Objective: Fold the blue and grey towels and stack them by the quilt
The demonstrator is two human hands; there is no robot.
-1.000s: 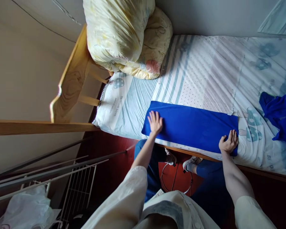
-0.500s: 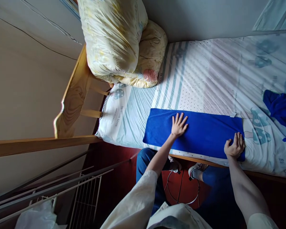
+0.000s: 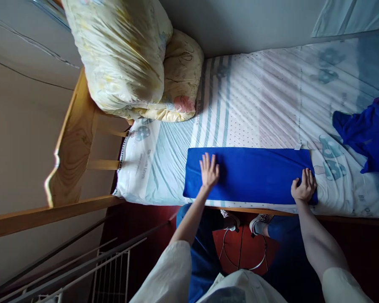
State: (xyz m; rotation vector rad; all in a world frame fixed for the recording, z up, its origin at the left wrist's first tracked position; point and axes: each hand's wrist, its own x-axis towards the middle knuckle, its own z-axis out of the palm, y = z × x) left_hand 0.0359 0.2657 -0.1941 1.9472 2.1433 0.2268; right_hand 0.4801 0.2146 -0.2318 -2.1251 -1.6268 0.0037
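A blue towel [image 3: 255,174], folded into a long strip with a small white tag on its far edge, lies along the near side of the bed. My left hand [image 3: 210,171] is over the towel's left part, fingers spread and palm down; whether it presses or hovers slightly I cannot tell. At the right end, my right hand [image 3: 304,186] rests flat on the towel with its fingers stretched forward and thumb out. Neither hand grips anything. Another blue cloth [image 3: 366,134] lies crumpled on the bed at the right.
Under the towel is a patterned bedsheet [image 3: 252,109]. Bulky folded quilts [image 3: 126,54] are stacked at the back left, by a wooden headboard [image 3: 76,139]. A metal rack [image 3: 110,269] stands at lower left. My legs are at the bed's front edge [image 3: 240,209].
My left hand has moved left across the towel, towards its left end. The right hand stays at the right end. The whole view has shifted a little.
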